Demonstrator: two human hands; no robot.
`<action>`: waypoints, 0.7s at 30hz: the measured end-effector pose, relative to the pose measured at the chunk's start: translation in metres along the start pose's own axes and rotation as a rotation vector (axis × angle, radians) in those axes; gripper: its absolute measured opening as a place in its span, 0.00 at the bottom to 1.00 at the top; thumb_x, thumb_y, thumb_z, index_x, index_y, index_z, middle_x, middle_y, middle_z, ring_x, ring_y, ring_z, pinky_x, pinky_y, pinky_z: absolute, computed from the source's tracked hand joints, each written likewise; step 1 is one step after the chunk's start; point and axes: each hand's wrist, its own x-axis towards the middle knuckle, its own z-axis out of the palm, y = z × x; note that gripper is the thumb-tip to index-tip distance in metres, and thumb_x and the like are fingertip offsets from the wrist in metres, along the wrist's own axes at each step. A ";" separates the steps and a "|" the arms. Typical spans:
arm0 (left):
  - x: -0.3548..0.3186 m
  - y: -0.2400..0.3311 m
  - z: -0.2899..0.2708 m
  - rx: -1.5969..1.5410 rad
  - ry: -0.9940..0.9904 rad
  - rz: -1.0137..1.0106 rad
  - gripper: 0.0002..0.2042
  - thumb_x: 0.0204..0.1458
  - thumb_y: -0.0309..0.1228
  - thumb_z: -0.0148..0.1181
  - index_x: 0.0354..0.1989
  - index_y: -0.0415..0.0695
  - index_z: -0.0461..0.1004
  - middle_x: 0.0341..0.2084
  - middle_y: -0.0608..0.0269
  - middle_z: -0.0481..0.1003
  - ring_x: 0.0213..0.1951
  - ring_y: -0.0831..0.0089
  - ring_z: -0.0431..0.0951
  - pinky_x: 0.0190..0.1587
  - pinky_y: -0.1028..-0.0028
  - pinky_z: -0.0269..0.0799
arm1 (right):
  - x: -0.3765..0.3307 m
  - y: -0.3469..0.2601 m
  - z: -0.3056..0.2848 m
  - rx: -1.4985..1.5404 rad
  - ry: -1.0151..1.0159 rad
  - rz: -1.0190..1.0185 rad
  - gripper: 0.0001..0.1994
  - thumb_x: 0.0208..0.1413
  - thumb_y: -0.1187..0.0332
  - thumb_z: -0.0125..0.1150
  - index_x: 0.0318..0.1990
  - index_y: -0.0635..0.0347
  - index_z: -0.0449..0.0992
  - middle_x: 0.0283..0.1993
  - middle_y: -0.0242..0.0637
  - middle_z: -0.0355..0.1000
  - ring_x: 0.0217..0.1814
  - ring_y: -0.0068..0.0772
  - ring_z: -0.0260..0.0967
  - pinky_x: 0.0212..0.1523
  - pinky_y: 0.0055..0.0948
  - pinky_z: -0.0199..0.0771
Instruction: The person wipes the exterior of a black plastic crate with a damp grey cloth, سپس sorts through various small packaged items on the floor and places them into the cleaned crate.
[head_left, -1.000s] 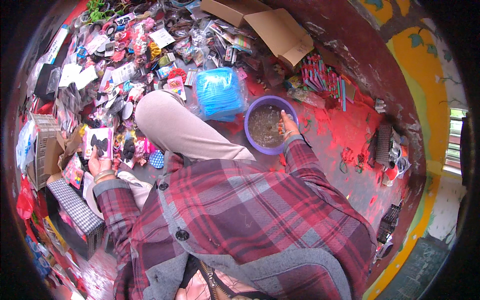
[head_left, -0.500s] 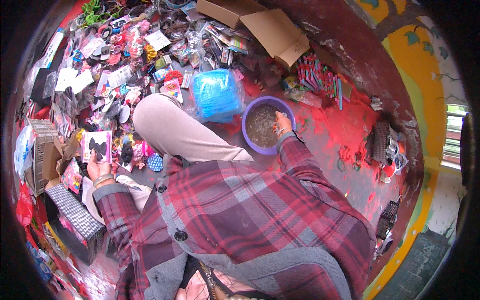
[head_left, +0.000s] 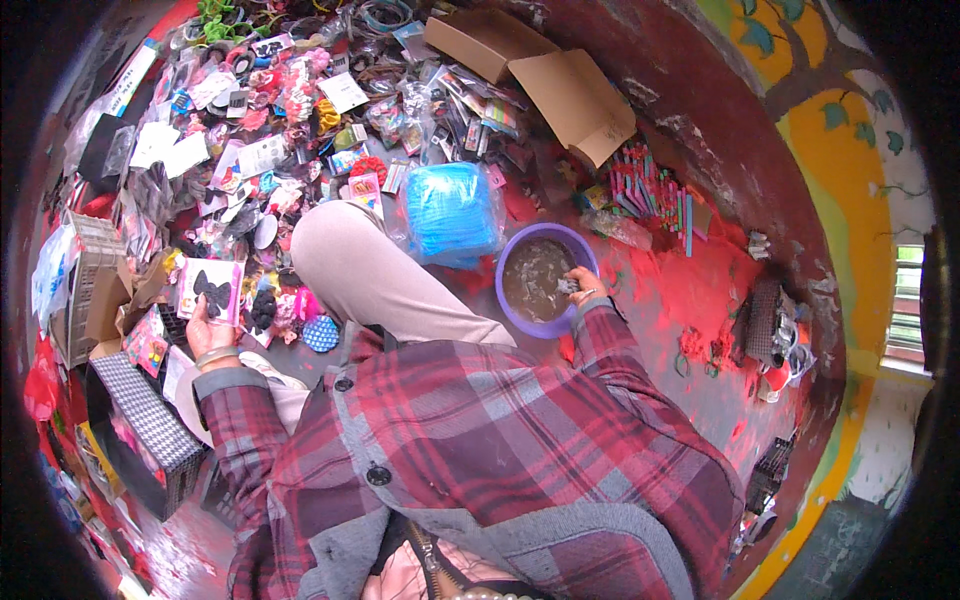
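Observation:
My left hand [head_left: 209, 333] grips a pink-edged white card package [head_left: 228, 276] by its near edge. A black bow [head_left: 212, 293] shows on the front of the package. Over the right side of a purple basin [head_left: 552, 330], my right hand [head_left: 585, 285] is closed on a small wet greyish wad [head_left: 567, 286], perhaps a cloth. Murky brownish water [head_left: 538, 275] fills the lower part of the basin. My fingers are partly hidden around the wad.
A clear-wrapped blue package [head_left: 452, 212] stands left of the basin. Hair accessories and packets [head_left: 262, 155] heap up at far left. An opened cardboard box [head_left: 570, 105] lies by the wall. A houndstooth box [head_left: 150, 405] is near my left arm. Colourful sticks [head_left: 650, 195] lie beyond the basin.
The view has shifted, moving the scene right and down in the picture. My right hand has drawn toward the basin's near right rim, and the greyish wad shows more. My left hand keeps the package.

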 end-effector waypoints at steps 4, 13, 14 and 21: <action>-0.003 0.016 -0.007 -0.023 -0.038 0.010 0.13 0.54 0.26 0.46 0.46 0.35 0.66 0.43 0.51 0.71 0.46 0.57 0.71 0.52 0.54 0.64 | 0.000 -0.034 0.033 0.443 -0.013 0.493 0.10 0.41 0.76 0.55 0.36 0.60 0.70 0.27 0.37 0.69 0.24 0.34 0.68 0.22 0.34 0.66; -0.015 0.010 0.009 -0.024 -0.038 0.018 0.13 0.54 0.25 0.43 0.47 0.35 0.66 0.44 0.50 0.70 0.48 0.58 0.70 0.54 0.55 0.61 | -0.017 -0.100 0.032 0.535 0.042 0.476 0.07 0.46 0.71 0.54 0.35 0.59 0.67 0.22 0.34 0.66 0.15 0.27 0.62 0.11 0.24 0.58; -0.016 0.010 0.010 -0.032 -0.046 0.021 0.13 0.54 0.25 0.43 0.47 0.35 0.66 0.44 0.50 0.70 0.48 0.58 0.70 0.54 0.55 0.62 | -0.018 -0.102 0.034 0.516 0.058 0.485 0.07 0.46 0.69 0.55 0.32 0.59 0.68 0.20 0.34 0.66 0.14 0.27 0.61 0.10 0.25 0.57; -0.018 0.012 0.010 -0.040 -0.058 0.018 0.13 0.54 0.25 0.43 0.47 0.36 0.66 0.43 0.52 0.71 0.47 0.58 0.70 0.54 0.55 0.61 | -0.029 -0.123 0.048 0.328 0.158 0.539 0.13 0.48 0.59 0.58 0.24 0.57 0.66 0.16 0.34 0.62 0.09 0.28 0.55 0.09 0.29 0.51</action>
